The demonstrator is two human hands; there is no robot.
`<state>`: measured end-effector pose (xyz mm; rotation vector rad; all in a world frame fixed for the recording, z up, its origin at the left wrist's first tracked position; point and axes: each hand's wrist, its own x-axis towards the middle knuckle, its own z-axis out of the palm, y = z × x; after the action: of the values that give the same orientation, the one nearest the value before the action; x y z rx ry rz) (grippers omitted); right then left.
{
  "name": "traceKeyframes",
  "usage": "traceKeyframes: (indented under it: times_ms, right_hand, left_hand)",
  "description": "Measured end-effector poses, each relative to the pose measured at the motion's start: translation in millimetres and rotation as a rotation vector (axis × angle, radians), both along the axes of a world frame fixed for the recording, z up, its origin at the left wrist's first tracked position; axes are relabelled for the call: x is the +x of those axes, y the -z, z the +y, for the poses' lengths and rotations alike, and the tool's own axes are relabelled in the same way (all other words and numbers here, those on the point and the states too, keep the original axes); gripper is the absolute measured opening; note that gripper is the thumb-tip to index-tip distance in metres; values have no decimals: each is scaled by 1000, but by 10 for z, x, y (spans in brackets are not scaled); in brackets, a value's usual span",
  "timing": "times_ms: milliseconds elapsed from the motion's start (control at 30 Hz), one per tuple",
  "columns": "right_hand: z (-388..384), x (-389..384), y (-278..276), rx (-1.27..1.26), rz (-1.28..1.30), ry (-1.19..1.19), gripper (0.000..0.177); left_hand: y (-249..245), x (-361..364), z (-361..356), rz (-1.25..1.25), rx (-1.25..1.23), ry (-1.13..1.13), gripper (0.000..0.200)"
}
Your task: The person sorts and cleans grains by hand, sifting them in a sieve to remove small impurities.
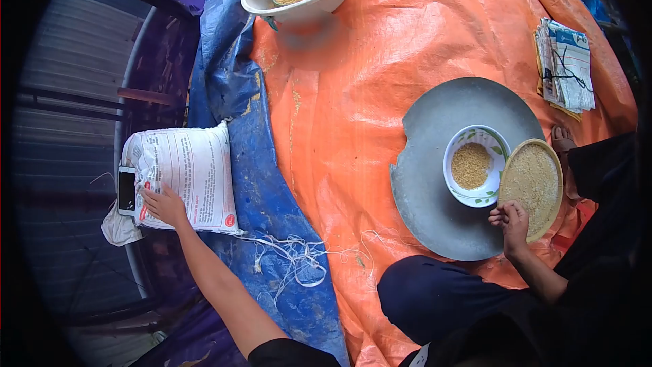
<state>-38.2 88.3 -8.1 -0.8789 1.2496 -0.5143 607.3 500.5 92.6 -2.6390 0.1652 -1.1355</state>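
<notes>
My left hand (163, 205) lies with fingers spread on a full white printed sack (197, 170), just right of a phone (127, 190) at the sack's left edge. On the right, my right hand (513, 223) is curled with fingers pressed together at the lower left rim of a round shallow tray (536, 180) of pale grain. Whatever its fingertips hold is too small to make out. Beside the tray, a white bowl (499, 146) with leaf patterns holds golden grain (471, 166) and stands on a large grey round board (435, 122).
A white basin (326, 1) with a container of grain stands at the top. Tied newspapers (565, 71) lie at upper right on the orange tarp (339, 122). Loose white string (292, 255) crosses the blue tarp (258, 163). My dark-clothed knee (421, 295) is at bottom.
</notes>
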Motion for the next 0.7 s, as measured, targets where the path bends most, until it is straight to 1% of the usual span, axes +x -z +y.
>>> traceKeyframes:
  times_ms: [67, 100, 167, 233, 267, 333, 400, 433, 500, 600, 700]
  right_hand:
    - [37, -8, 62, 37, -41, -72, 21]
    - [50, 17, 60, 69, -53, -127, 21]
    - [75, 14, -8, 120, -81, -191, 20]
    - [62, -39, 1, 166, -153, -255, 20]
    - [39, -74, -2, 198, -178, -277, 20]
    - [33, -201, 43, 237, -223, -324, 19]
    - [-18, -323, 7, 296, -280, -363, 19]
    - [-78, -381, -69, 316, -260, -383, 19]
    - [-174, -508, -142, 382, -270, -409, 18]
    - [-350, -756, -294, 488, -256, -390, 18]
    - [-506, -1044, -467, 454, -156, -545, 17]
  left_hand:
    - [146, -374, -201, 1, 100, -8, 60]
    - [282, -499, -279, -19, 38, 93, 58]
    - [418, -840, -484, 75, 210, 179, 56]
    - [682, -1229, -844, 213, 354, 351, 53]
    - [780, -1310, -982, 276, 423, 450, 51]
    - [931, -1519, -1405, 294, 512, 676, 48]
    - [1006, -1692, -1918, 269, 522, 812, 46]
    - [994, -1806, -2150, 293, 507, 853, 45]
    - [922, -1989, -2679, 332, 479, 890, 44]
    - [857, -2151, -3213, 271, 413, 967, 41]
    - [898, -2292, -3454, 241, 320, 866, 40]
